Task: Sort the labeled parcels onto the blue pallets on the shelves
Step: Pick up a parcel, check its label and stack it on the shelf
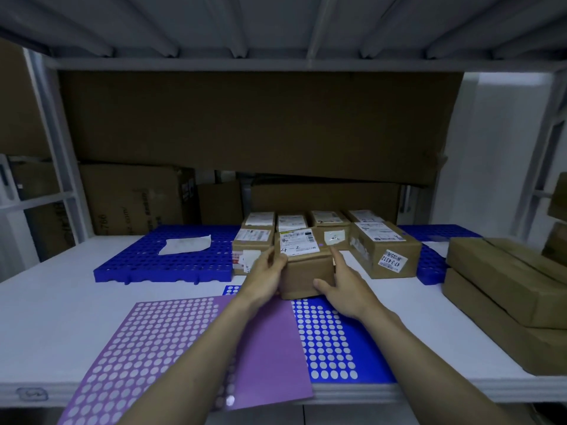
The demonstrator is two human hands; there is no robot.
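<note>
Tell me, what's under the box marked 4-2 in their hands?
The box sits on the front blue pallet, beside a purple sheet. The pallet surface directly beneath it is covered, so nothing there can be seen.

White shelf board (61,302), grey metal uprights (66,167), ribbed shelf underside (276,26) overhead; dim light
</note>
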